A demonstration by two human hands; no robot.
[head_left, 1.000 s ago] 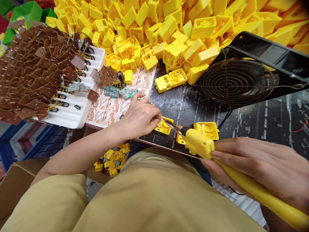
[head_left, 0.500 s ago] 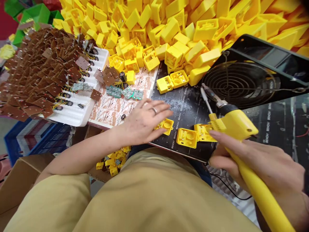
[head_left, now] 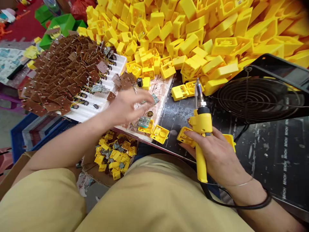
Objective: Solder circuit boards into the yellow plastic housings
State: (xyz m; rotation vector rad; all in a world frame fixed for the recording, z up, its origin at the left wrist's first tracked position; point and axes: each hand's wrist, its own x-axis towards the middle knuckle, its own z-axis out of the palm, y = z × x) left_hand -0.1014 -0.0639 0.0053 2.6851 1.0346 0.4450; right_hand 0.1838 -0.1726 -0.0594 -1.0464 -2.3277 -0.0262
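Observation:
My right hand (head_left: pixel 214 151) is wrapped round a yellow soldering gun (head_left: pixel 204 124), its metal tip pointing up and away. Right beside those fingers lies an open yellow case (head_left: pixel 185 136); whether they touch it I cannot tell. Smeared by motion, my left hand (head_left: pixel 130 104) hovers over the printed sheet, thumb and fingers apart, near a green circuit board (head_left: pixel 155 98). Below it, an open yellow case (head_left: pixel 159 133) holds a green board (head_left: pixel 144 121) at its left half, with a small round black part (head_left: pixel 150 113) just above.
Brown circuit boards (head_left: pixel 60 71) are heaped on a white foam tray (head_left: pixel 93 111) at left. Yellow cases (head_left: pixel 169 32) pile up along the back. A black fan (head_left: pixel 256 96) stands at right on the black bench mat (head_left: pixel 263 145). Below, a box contains yellow cases (head_left: pixel 117 158).
My left hand has moved left, off the yellow case and over the green boards. My right hand has brought the soldering gun left and turned it more upright. The view has shifted too.

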